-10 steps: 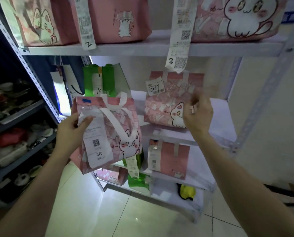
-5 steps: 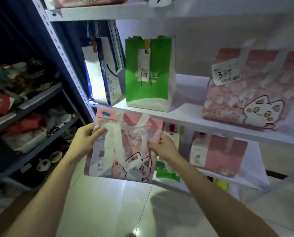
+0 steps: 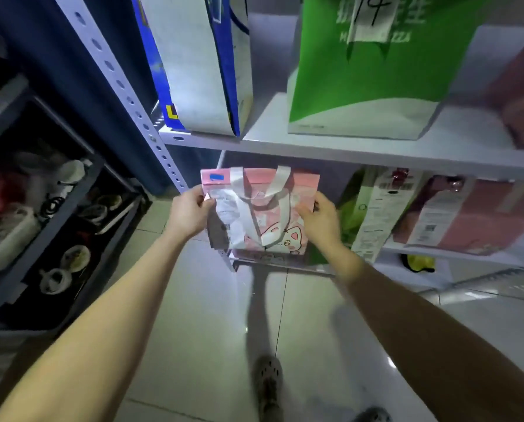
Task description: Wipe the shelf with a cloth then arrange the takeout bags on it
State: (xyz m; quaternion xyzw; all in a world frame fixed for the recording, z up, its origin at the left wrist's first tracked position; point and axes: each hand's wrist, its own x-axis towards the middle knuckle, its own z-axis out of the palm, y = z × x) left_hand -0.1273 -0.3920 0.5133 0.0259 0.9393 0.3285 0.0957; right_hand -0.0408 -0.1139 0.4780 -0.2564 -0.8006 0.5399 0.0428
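A pink takeout bag with a cat print (image 3: 263, 208), white handles and a long receipt sits upright at the left end of the lower shelf level, under the white shelf board (image 3: 346, 150). My left hand (image 3: 190, 208) grips its left edge by the receipt. My right hand (image 3: 318, 214) holds its right edge. On the board above stand a blue-and-white bag (image 3: 199, 62) and a green bag (image 3: 370, 65) tagged 14. No cloth is in view.
Right of the held bag stand a green bag with a long receipt (image 3: 376, 214) and another pink bag (image 3: 467, 217). A perforated grey upright (image 3: 123, 86) borders the left. A dark rack with dishes (image 3: 56, 214) stands further left. A yellow item (image 3: 419, 263) lies low down.
My right hand left the pink bag on the middle shelf and took the right edge of the held bag. Both hands moved that bag down and in under the shelf board.
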